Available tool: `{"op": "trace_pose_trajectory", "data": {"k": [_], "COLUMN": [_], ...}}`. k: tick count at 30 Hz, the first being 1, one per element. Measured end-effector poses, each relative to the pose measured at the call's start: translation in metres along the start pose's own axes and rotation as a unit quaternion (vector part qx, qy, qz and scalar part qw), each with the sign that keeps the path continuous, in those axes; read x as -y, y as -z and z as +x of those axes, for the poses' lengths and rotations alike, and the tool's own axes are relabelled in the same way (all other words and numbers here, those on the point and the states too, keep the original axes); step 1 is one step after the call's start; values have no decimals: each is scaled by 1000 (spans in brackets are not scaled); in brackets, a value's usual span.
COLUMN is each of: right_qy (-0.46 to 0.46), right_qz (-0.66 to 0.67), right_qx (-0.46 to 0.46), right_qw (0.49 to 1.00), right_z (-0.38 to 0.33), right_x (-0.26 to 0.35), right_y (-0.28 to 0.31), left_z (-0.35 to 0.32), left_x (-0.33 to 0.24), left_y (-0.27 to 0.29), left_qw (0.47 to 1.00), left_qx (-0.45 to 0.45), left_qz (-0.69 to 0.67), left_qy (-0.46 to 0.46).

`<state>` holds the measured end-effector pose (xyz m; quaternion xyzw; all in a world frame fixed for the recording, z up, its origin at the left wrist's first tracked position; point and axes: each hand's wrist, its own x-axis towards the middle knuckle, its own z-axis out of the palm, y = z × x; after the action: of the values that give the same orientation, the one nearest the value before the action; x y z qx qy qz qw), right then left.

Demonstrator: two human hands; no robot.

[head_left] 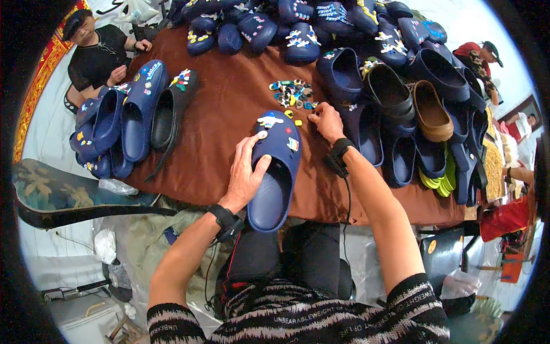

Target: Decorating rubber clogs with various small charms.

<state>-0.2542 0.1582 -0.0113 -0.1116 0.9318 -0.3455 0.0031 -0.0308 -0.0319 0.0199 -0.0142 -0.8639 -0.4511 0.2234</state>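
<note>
A dark blue foam clog [274,189] lies on the brown cloth in front of me, toe pointing away, its heel at the table's near edge. My left hand [246,178] grips it from the left, fingers on the upper and thumb by the opening. White, red and other small charms [270,120] decorate the toe. To the right of the clog, my right hand [327,123] rests low over the cloth with its fingers drawn together; whatever they pinch is hidden. Just beyond it lies a small heap of colourful shoe charms [292,93], with a few yellow ones [298,122] between heap and clog.
Decorated clogs [133,120] stand at the left. Many more are piled at the far edge [302,43]. Undecorated blue clogs and a brown clog [432,112] stand at the right. Two people sit across the table [229,80]. A chair [69,189] is at the left.
</note>
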Motion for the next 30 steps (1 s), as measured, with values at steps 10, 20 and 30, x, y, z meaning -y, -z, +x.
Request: {"op": "trace_pose_trajectory", "data": {"k": [10, 20, 30], "right_qy": [-36, -96, -69], "right_qz": [323, 536, 462], "right_qx": [109, 314, 356], "right_qw": [939, 778, 809], "right_z": [-25, -118, -115], "right_x": [-16, 25, 41], "right_y": [20, 36, 39], "left_z": [3, 1, 0], "left_x": [1, 0, 2], "left_y": [-5, -4, -2], "left_qw": [1000, 1000, 1000], "left_qx": [-1, -6, 0], "left_qz": [-9, -3, 6], "left_qy": [-11, -12, -6]}}
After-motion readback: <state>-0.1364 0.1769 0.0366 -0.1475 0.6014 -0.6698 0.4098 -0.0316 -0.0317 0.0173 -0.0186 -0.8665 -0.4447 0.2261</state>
